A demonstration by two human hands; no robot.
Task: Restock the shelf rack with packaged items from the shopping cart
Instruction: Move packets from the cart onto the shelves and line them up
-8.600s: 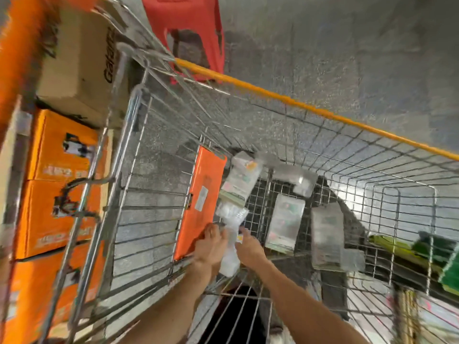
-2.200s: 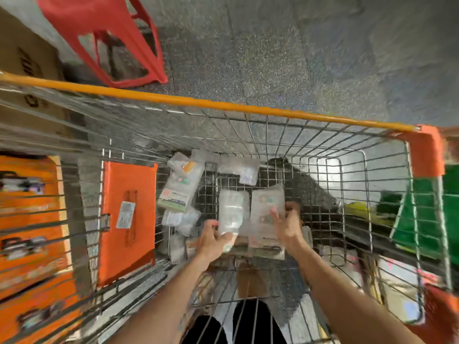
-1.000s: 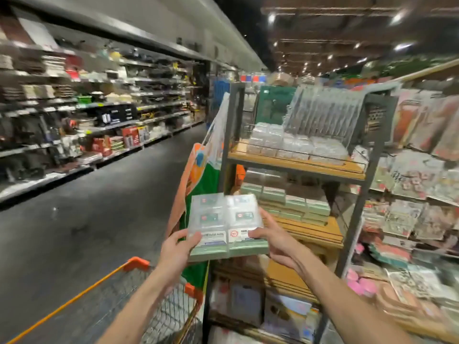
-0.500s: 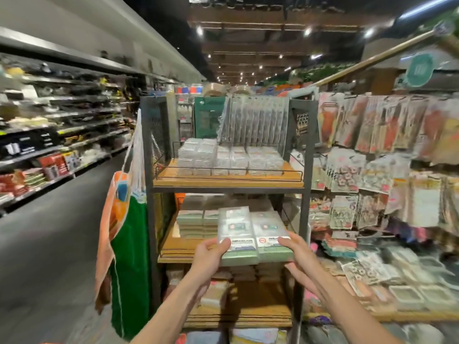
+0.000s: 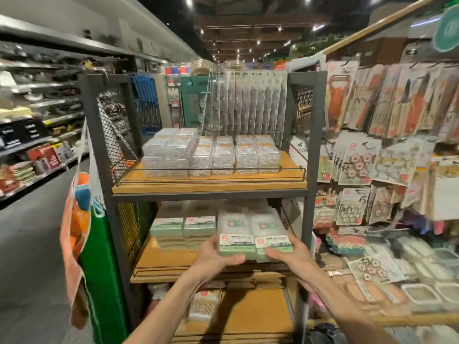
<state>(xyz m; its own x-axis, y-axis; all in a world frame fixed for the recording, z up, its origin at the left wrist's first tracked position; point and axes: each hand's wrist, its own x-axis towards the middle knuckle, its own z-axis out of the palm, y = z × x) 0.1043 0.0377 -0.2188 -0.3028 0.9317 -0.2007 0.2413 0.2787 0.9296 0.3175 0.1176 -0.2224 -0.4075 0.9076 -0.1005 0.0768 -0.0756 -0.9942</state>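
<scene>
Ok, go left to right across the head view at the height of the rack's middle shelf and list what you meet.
Hanging bags → rack's left post → shelved green-edged packs → two held packs → rack's right post → carded goods on the side display.

Two packs (image 5: 253, 234) lie side by side over the rack's middle shelf (image 5: 161, 259), right of stacked packs (image 5: 182, 225).

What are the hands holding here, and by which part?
Two green-labelled packs, side by side, held by their near ends: the left hand grips the left one, the right hand the right one.
</scene>
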